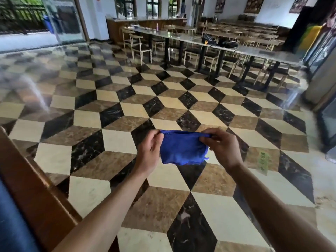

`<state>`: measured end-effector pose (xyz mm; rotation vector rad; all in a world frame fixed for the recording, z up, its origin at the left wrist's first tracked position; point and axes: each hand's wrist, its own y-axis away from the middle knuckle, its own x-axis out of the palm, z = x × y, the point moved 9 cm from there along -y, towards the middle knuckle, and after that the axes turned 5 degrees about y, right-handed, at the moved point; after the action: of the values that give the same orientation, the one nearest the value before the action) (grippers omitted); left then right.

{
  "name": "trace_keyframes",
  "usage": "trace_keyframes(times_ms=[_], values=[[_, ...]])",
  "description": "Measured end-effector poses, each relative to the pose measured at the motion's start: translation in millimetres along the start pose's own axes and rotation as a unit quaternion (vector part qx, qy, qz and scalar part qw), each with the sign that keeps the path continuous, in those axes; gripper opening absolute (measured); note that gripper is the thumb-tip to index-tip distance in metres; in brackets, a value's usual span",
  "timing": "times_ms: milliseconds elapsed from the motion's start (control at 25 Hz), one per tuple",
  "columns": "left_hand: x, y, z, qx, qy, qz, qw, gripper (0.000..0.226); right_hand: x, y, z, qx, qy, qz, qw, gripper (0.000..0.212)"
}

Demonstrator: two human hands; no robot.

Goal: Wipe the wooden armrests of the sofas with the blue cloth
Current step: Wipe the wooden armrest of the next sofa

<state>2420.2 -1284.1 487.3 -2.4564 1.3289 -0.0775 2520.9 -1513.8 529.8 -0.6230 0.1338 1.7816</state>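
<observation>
I hold the blue cloth [182,149] stretched in the air in front of me, above the checkered floor. My left hand [149,151] pinches its upper left corner and my right hand [221,147] pinches its upper right corner. The cloth hangs down folded between them. A brown wooden armrest [34,188] of a sofa runs along the lower left edge, with a blue cushion [11,220] beside it. Both hands are well to the right of the armrest and apart from it.
A checkered tile floor [163,99] spreads out ahead. Long tables [190,40] with several chairs stand at the back. A wooden counter [145,24] lines the far wall. Glass doors are at the left and a dark frame at the right edge.
</observation>
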Motion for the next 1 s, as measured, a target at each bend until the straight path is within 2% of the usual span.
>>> trace_keyframes(times_ms=[120, 320, 440, 640, 1000], values=[[-31, -20, 14, -0.002, -0.019, -0.046, 0.999, 0.033, 37, -33, 8, -0.008, -0.033, 0.041, 0.999, 0.02], [-83, -38, 28, -0.02, -0.066, -0.139, 0.988, 0.031, 113, -88, 20, -0.043, -0.086, 0.132, 0.987, 0.014], [-110, -42, 42, -0.045, -0.092, -0.202, 0.974, 0.043, 157, -108, 27, -0.057, -0.124, 0.199, 0.97, 0.013], [-125, -57, 43, -0.071, -0.148, -0.25, 0.954, 0.028, 205, -152, 37, -0.067, -0.143, 0.298, 0.941, 0.013], [-177, -27, 46, -0.125, -0.157, -0.361, 0.911, 0.023, 311, -165, 70, -0.107, -0.187, 0.429, 0.877, 0.018]])
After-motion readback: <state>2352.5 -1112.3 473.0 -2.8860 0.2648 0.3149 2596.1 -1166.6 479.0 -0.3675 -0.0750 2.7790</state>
